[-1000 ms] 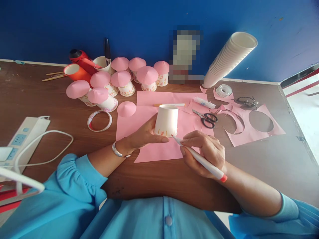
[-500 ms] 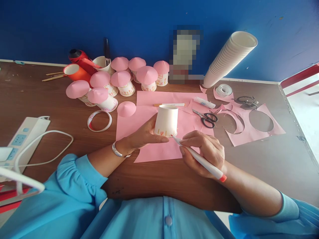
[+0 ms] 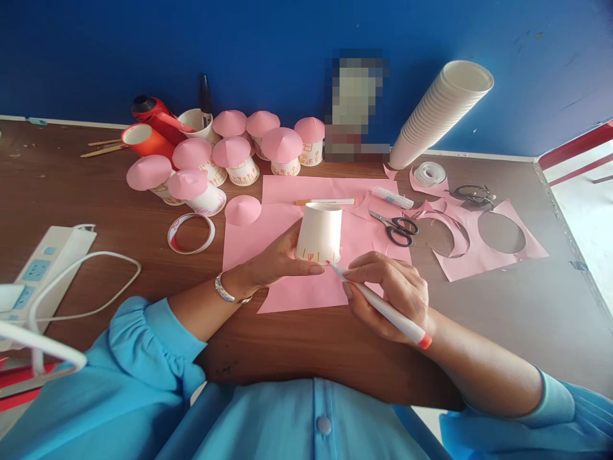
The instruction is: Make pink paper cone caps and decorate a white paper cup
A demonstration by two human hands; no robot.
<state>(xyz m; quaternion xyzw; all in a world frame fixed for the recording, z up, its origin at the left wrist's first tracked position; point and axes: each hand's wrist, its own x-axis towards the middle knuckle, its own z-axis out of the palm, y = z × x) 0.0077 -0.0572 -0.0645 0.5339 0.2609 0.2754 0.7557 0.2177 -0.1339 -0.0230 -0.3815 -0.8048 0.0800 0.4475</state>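
Note:
An upside-down white paper cup point(image 3: 320, 231) is held by my left hand point(image 3: 282, 259), its thumb along the lower rim and the other fingers mostly hidden behind. Small orange and red marks run round the cup near that rim. My right hand point(image 3: 390, 294) grips a white marker point(image 3: 390, 314) with a red end cap. The marker's tip is at the cup's lower rim, among the marks. Pink paper point(image 3: 306, 291) lies on the brown table beneath the cup. A loose pink paper cone point(image 3: 243, 210) sits left of the cup.
Several decorated cups with pink cone tops point(image 3: 282, 145) stand at the back left, near a tape roll point(image 3: 191, 233). Black-handled scissors point(image 3: 401, 231) and cut pink scraps point(image 3: 488, 246) lie right. A tall stack of cups point(image 3: 440, 112) leans on the blue wall; a power strip point(image 3: 52, 268) is left.
My right hand and the marker have shifted slightly to the left along the cup's lower rim. My left hand and the cup have barely moved.

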